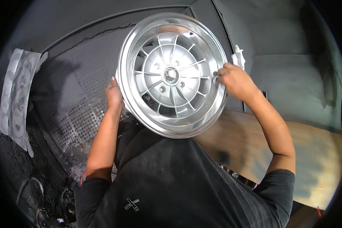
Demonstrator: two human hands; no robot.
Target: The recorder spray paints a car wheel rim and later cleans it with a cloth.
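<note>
A silver alloy wheel rim with several spokes is tilted up in front of my chest, its dished face toward me. My left hand grips its left edge, thumb up along the outer lip and the other fingers mostly hidden behind. My right hand is closed at the right side of the rim, fingertips reaching over the lip to the polished inner barrel. A crumpled white cloth sticks out above that hand, and a pale bit of it shows at the fingertips. The rim's back is hidden.
A wooden board with grey overspray lies to the right. At the far left stands a patchy grey-and-white panel. A perforated, dusty surface lies behind my left arm, with grey walls around.
</note>
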